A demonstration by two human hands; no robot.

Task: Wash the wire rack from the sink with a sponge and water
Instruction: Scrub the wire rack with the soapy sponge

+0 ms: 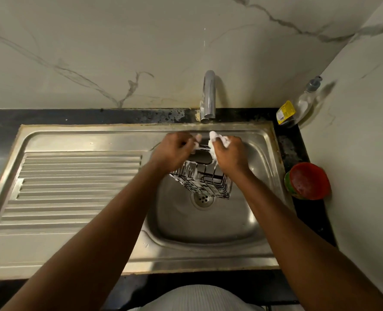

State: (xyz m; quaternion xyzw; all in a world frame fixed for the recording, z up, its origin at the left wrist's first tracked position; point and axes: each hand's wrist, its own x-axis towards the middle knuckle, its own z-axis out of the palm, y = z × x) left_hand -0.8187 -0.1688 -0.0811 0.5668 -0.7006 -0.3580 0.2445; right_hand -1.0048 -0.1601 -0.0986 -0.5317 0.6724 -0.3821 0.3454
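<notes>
Black wire forms the small basket-shaped rack (205, 182), which hangs tilted above the drain (203, 199) of the stainless steel sink (208, 230), towards the bowl's back edge. White foam streaks its bars. The left hand (172, 151) has its fingers curled round the rack's upper left rim, with suds on the fingertips. The right hand (229, 153) is closed round a white, foam-covered sponge (213, 140) and presses it against the rack's upper right side; the foam hides the sponge's own colour. Both hands sit just below the spout of the curved chrome tap (208, 95) at the sink's back edge. The ribbed steel draining board (74, 187) fills the sink's left half. On the dark stone counter (293, 151), a clear pump bottle with a yellow label (298, 106) stands in the back right corner, and a red round bowl (309, 180) sits by the sink's right edge.
</notes>
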